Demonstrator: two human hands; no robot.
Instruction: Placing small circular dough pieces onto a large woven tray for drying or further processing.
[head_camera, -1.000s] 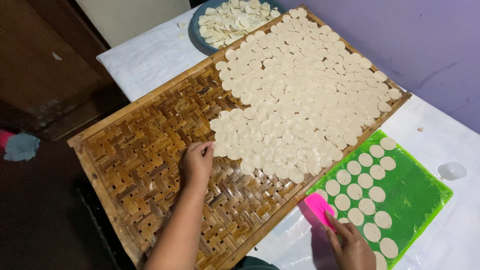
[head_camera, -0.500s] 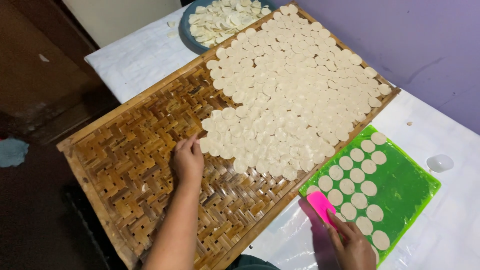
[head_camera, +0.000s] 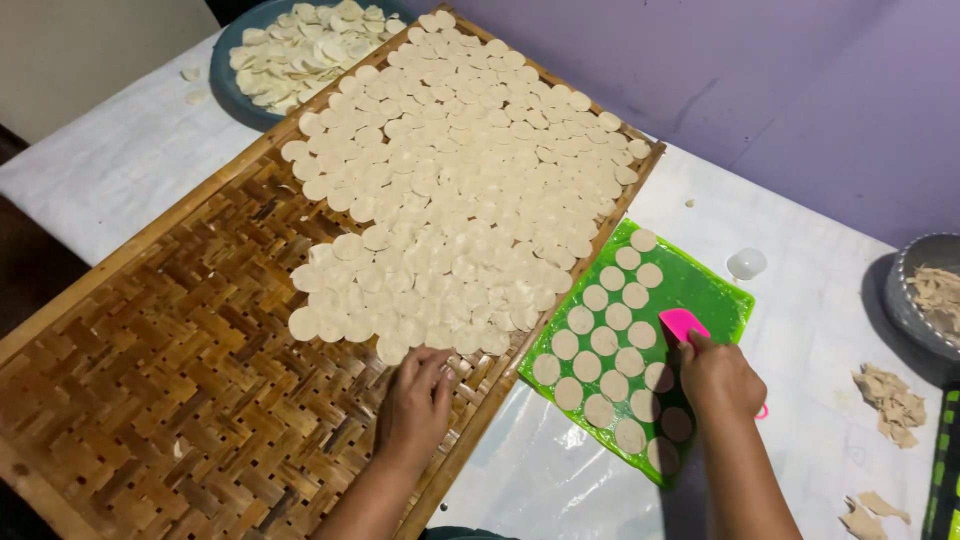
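Head view: left hand (head_camera: 415, 400), fingers curled, presses dough discs (head_camera: 455, 190) near the woven tray's (head_camera: 160, 380) right edge; right hand (head_camera: 720, 380) grips a pink scraper (head_camera: 682, 323) on the green mat (head_camera: 700, 290).

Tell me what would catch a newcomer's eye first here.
First, the mass of pale dough discs spread over the far half of the woven bamboo tray, with the left hand resting at their near edge. Next, the bright green mat to the right of the tray, dotted with more discs, where the right hand holds a pink scraper.
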